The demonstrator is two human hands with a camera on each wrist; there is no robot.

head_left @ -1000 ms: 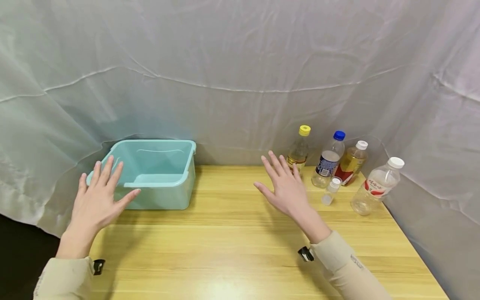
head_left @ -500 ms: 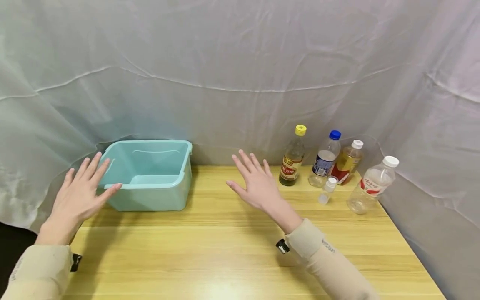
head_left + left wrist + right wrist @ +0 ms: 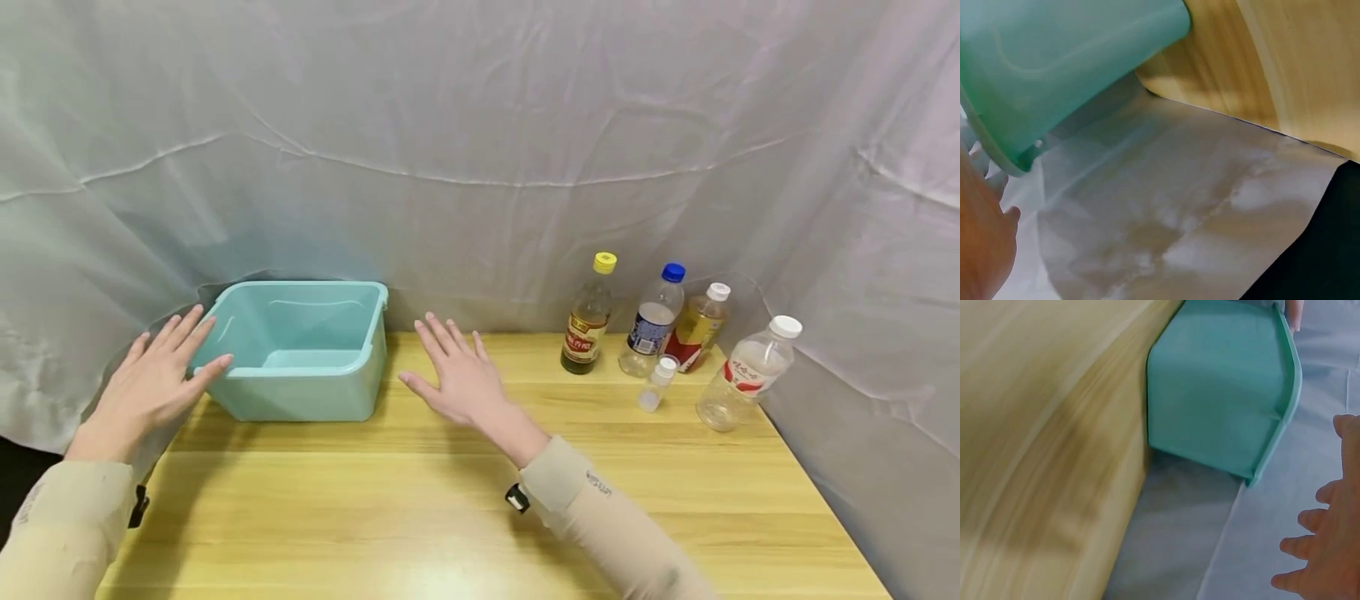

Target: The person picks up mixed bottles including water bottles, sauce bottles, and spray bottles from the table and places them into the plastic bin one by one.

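A light teal plastic bin (image 3: 300,396) stands at the back left of the wooden table. My left hand (image 3: 153,379), fingers spread, is at the bin's left rim and overlaps it in the head view. To the right of the bin my right hand (image 3: 465,379) hovers with straight, spread fingers, holding nothing. In the right wrist view its fingers (image 3: 1310,547) point toward the cloth, with the bin (image 3: 1216,381) beyond. The left wrist view shows the bin's side (image 3: 1066,56) close by the left hand (image 3: 982,231).
At the back right stand a yellow-capped bottle (image 3: 583,333), a blue-capped bottle (image 3: 651,329), a golden-labelled bottle (image 3: 697,329), a small white-capped bottle (image 3: 657,385) and a large clear bottle (image 3: 746,375). Grey cloth (image 3: 480,233) hangs behind the table (image 3: 337,517).
My right hand has moved left, away from the bottles and toward the bin. The left hand has shifted left to the bin's outer edge. The bin and bottles stay in place.
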